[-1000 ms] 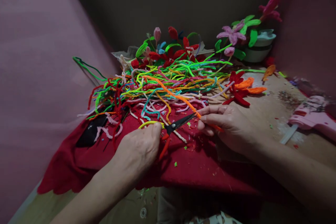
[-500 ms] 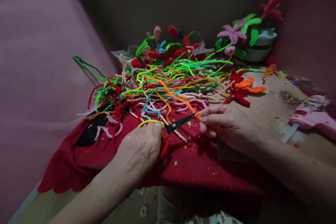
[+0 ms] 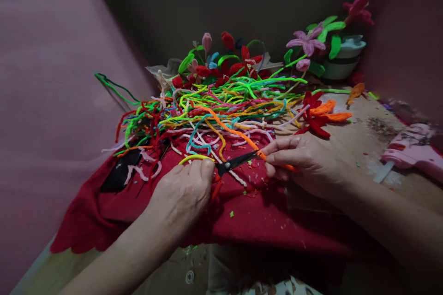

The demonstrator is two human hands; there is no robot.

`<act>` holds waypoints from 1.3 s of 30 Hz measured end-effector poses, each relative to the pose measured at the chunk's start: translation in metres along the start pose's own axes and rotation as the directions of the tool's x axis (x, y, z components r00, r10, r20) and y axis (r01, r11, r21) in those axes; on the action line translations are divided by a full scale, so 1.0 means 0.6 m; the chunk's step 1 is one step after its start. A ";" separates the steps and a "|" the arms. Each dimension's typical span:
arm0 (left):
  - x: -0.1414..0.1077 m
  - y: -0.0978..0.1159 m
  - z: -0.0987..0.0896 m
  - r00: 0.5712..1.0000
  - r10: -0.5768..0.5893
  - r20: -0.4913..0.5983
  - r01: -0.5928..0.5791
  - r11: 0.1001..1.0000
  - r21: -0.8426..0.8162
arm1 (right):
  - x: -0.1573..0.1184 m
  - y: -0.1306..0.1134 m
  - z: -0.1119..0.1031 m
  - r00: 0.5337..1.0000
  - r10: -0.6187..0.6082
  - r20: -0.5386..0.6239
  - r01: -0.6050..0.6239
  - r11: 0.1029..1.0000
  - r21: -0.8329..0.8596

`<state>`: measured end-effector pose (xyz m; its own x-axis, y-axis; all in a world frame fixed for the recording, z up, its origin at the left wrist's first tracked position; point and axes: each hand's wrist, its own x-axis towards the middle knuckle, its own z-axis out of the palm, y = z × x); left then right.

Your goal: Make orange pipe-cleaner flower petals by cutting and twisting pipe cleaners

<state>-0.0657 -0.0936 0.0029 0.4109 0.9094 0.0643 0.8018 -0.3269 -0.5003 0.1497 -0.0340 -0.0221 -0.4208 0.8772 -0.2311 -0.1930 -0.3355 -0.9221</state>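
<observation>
Scissors [image 3: 235, 162] with black blades and yellow and red handles are held in my left hand [image 3: 188, 189]. Their blade tips meet an orange fuzzy stem [image 3: 238, 132] beside the fingers of my right hand [image 3: 294, 159]. Those fingers pinch the stem, whose end shows beyond them. The rest of it runs up and left into a heap of coloured fuzzy stems [image 3: 221, 101]. Under both hands lies a red cloth [image 3: 249, 221] sprinkled with small clippings.
Fuzzy flowers [image 3: 224, 67] stand behind the heap. A red flower [image 3: 313, 117] lies at its right. Farther right is a pink glue gun [image 3: 408, 150]. A pale pot [image 3: 341, 64] with flowers stands at the back right, and a black flat object [image 3: 119, 170] lies left.
My left hand has moved slightly left and down, and the scissor blades look nearer together. My right hand keeps its pinch on the orange stem, almost unmoved.
</observation>
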 end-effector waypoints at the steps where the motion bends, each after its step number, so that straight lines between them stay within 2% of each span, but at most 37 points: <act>1: 0.000 0.000 -0.001 1.000 0.007 0.002 -0.007 1.000 0.010 | 0.000 0.000 -0.001 1.000 -0.001 0.004 0.001 1.000 0.001; 14: -0.007 -0.002 0.000 0.999 0.032 -0.037 -0.031 0.999 0.024 | 0.002 -0.002 0.000 0.998 0.000 0.059 -0.010 0.986 0.169; 18: -0.007 -0.002 0.005 0.997 0.049 0.058 -0.042 0.992 -0.123 | 0.005 0.000 0.000 0.998 -0.037 0.054 0.026 0.980 0.196; 22: -0.009 -0.001 0.007 0.969 0.115 0.218 -0.034 0.939 -0.343 | 0.004 0.002 0.000 0.998 -0.055 0.021 0.051 0.988 0.147; 27: -0.007 -0.001 -0.001 0.929 0.091 0.358 0.111 0.855 -0.506 | 0.001 0.002 0.001 0.999 -0.036 0.029 0.032 0.990 0.140; 31: -0.006 0.002 -0.007 0.923 0.049 0.383 0.143 0.878 -0.456 | 0.001 0.001 -0.001 0.999 -0.021 0.040 0.013 0.982 0.191; 35: -0.005 0.006 -0.008 0.940 -0.011 0.342 0.129 0.937 -0.324 | 0.002 0.001 0.000 0.998 -0.011 0.056 -0.001 0.977 0.212; 39: -0.001 0.009 -0.005 0.947 -0.056 0.315 0.140 0.958 -0.252 | 0.002 -0.002 0.002 0.998 -0.021 0.058 0.008 0.977 0.213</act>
<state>-0.0602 -0.0967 0.0027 0.2080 0.9608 -0.1834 0.9346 -0.2505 -0.2525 0.1486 -0.0332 -0.0211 -0.4674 0.8626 -0.1934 -0.3809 -0.3939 -0.8365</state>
